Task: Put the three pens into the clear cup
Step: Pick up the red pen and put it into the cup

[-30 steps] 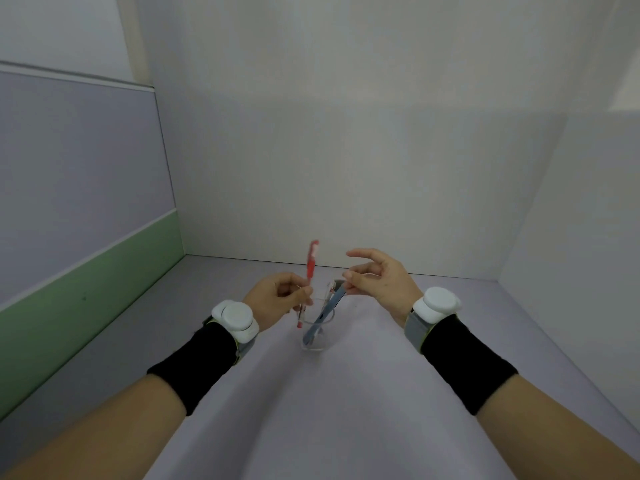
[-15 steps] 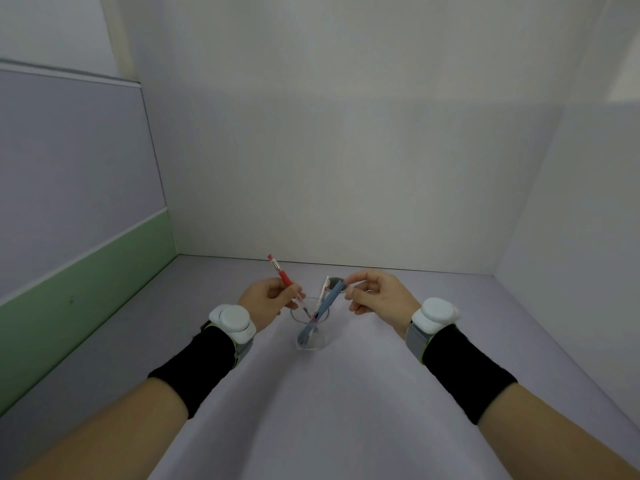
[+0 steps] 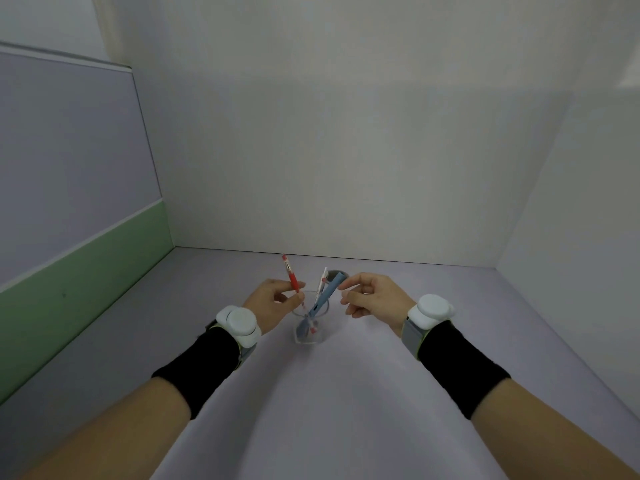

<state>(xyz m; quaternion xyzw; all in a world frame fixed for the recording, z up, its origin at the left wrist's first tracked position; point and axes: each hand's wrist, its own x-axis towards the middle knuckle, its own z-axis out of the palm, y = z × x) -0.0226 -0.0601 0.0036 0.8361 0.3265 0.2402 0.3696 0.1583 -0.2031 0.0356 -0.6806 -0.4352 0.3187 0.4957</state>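
A clear cup (image 3: 309, 336) stands on the pale table between my two hands. A blue pen (image 3: 327, 293) and a white pen (image 3: 323, 278) lean inside it, tops toward the right. My left hand (image 3: 273, 304) pinches a red pen (image 3: 292, 278) between thumb and fingers; its tip reaches down into the cup and its top tilts up to the left. My right hand (image 3: 372, 297) hovers just right of the blue pen's top with fingers apart, holding nothing.
The pale table (image 3: 329, 410) is boxed in by a white back wall, a white right wall and a grey and green panel (image 3: 79, 271) on the left. Both wrists wear black bands with white devices.
My left hand has lowered the red pen until its tip went into the cup. My right hand has let go of the blue pen and opened beside it.
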